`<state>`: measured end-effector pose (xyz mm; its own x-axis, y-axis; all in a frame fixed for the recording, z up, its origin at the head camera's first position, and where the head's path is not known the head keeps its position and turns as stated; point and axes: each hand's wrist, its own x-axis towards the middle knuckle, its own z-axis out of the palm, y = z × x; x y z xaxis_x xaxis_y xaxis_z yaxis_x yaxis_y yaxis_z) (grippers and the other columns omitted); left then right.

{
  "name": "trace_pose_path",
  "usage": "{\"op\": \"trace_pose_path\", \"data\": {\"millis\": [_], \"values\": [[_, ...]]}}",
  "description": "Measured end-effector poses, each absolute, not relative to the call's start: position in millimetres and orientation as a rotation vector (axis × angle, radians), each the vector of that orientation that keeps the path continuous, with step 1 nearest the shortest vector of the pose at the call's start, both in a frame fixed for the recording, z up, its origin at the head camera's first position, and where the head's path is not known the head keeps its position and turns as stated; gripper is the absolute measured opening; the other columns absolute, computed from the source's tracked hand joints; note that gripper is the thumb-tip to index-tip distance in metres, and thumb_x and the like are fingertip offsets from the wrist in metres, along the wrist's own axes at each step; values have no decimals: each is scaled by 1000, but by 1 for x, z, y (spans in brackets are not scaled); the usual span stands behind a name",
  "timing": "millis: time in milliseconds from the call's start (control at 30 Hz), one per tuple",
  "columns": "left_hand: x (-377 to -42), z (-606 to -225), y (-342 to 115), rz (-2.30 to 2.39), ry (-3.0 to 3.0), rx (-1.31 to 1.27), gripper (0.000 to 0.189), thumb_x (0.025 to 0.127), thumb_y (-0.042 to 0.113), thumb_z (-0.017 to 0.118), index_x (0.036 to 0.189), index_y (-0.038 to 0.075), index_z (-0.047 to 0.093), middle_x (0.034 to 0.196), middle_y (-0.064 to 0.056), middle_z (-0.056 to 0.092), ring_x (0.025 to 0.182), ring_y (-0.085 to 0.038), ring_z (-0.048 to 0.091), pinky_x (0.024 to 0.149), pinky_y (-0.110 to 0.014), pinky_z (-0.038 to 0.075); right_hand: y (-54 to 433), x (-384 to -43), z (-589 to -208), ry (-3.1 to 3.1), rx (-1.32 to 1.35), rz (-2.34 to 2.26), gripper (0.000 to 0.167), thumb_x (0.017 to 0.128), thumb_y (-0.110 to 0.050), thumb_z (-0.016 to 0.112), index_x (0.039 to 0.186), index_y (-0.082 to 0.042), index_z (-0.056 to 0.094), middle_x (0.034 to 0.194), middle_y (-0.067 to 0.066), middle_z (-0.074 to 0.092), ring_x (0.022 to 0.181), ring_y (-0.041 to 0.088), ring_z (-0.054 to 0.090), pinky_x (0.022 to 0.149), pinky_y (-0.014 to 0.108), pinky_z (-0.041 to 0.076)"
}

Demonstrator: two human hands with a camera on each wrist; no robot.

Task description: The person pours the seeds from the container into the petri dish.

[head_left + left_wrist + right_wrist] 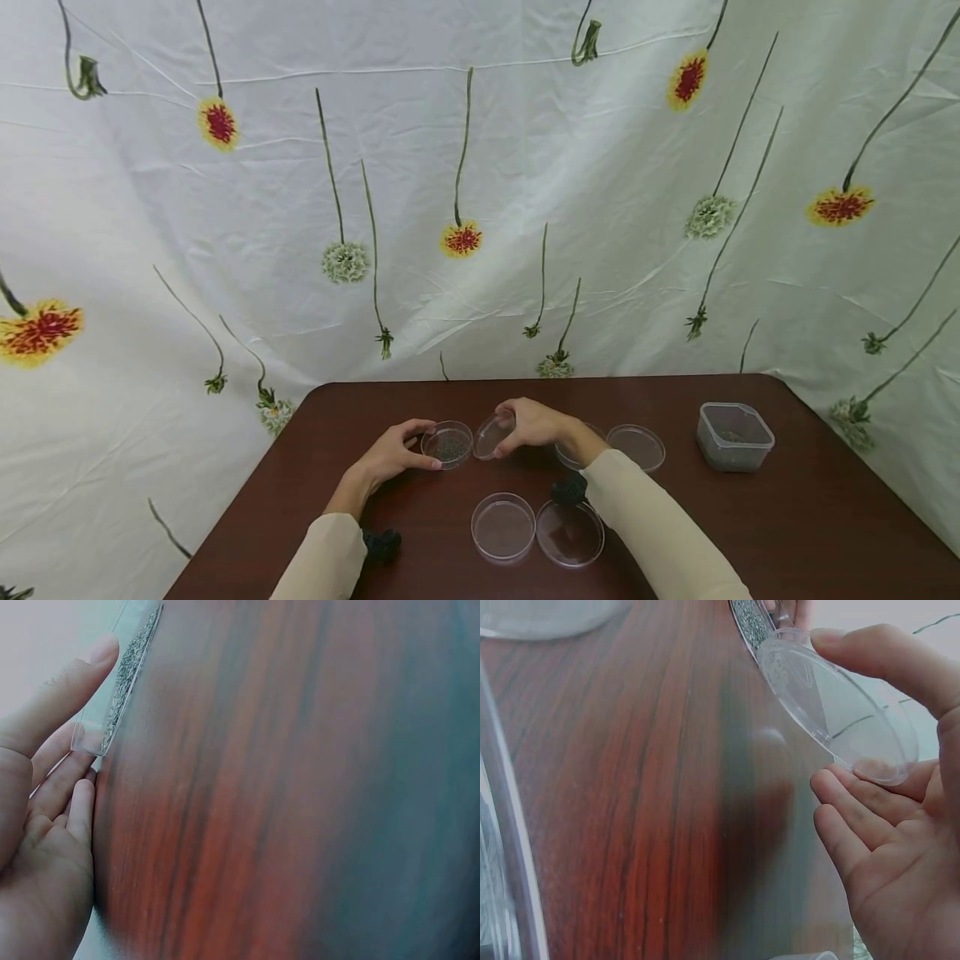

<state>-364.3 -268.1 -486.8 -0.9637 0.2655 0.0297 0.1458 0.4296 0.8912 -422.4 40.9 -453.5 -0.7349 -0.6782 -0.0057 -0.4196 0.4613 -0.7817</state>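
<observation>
A clear round petri dish (469,439) holding small dark grains (450,448) stands on the table at mid-left. My left hand (392,456) grips its left side, thumb in front and fingers behind; the left wrist view shows the grains (129,679) as a thin layer along the bottom. Just right of this dish, my right hand (534,423) pinches a clear petri dish lid (489,437) between thumb and fingers. In the right wrist view the lid (832,712) is tilted, and its far edge overlaps the rim of the grain dish.
Two clear dish pieces, one left (503,529) and one right (572,533), lie side by side nearer me. Another clear round piece (637,447) lies right of my right wrist, beside one partly hidden by it. A square plastic tub (735,454) with some dark contents stands far right.
</observation>
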Motion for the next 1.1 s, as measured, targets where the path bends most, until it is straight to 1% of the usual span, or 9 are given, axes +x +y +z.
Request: {"op": "trace_pose_path", "data": {"millis": [133,400,600,900,1100], "values": [[-364,-487,-269,1574,2549,374,76,82,13,91,145,-2,53,151,-25,47,144,-49,35,109,-54,41,35,-420,-452,2353,-914,-1238,84,81,-13,88,147,13,44,142,21,56,131,36,56,104,44,49],[-367,-490,-269,1581,2550,346,77,80,14,92,145,0,54,151,-23,47,144,-48,36,110,-53,42,29,-418,-453,2248,-890,-1402,78,83,-9,86,146,10,45,142,20,55,133,36,54,109,40,45],[-369,-491,-268,1591,2561,322,76,79,14,93,144,1,56,150,-21,49,143,-47,38,109,-53,43,27,-417,-452,2228,-919,-1442,75,83,-7,85,144,11,46,140,24,55,133,38,54,110,42,44],[-370,-491,-266,1605,2544,331,75,80,13,92,144,1,55,150,-20,49,144,-47,37,110,-54,41,26,-416,-449,2232,-878,-1473,76,82,-8,85,145,8,46,142,26,53,136,39,50,111,46,43],[-369,-491,-267,1595,2557,313,74,80,14,92,144,2,56,150,-19,50,143,-48,38,110,-55,40,21,-417,-451,2173,-865,-1518,78,82,-7,86,147,7,45,146,27,48,137,40,49,110,46,44]]}}
